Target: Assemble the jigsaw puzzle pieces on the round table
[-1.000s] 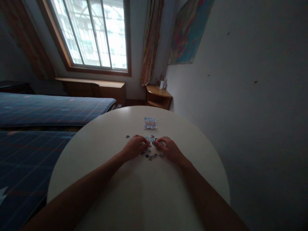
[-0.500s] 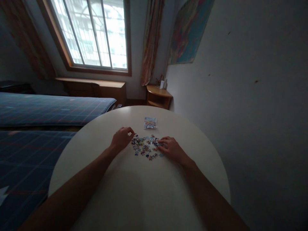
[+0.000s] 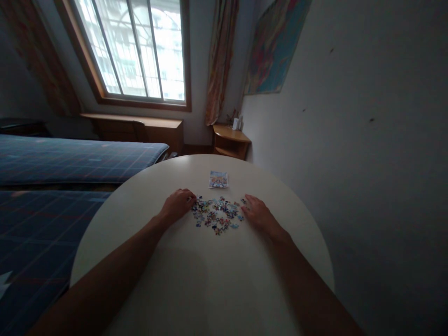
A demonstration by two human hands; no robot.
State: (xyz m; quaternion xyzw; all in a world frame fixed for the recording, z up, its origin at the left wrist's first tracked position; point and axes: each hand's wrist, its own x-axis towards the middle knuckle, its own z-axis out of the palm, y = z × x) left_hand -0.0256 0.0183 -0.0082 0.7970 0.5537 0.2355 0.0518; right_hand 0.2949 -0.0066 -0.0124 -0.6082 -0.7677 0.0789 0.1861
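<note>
A loose heap of small multicoloured jigsaw puzzle pieces (image 3: 213,215) lies spread on the round white table (image 3: 210,280). At the heap's left edge rests my left hand (image 3: 178,204), its fingers curled inward and closed; whatever they hold, if anything, is too small to make out. My right hand (image 3: 257,211) lies low over the table just right of the heap, fingers apart, with a few pieces by its fingertips. Beyond the heap is a small picture sheet or packet (image 3: 219,179) with a blue and orange print, lying flat.
To the left of the table stands a bed with a blue plaid mattress (image 3: 77,158). A wooden corner shelf (image 3: 231,134) and a low wooden desk (image 3: 157,122) are behind the table, under the window. A white wall (image 3: 350,163) runs along the right.
My right hand has moved right, off the heap's right side, uncovering pieces there. The raised fingers of my left hand have come down and curled at the heap's left edge.
</note>
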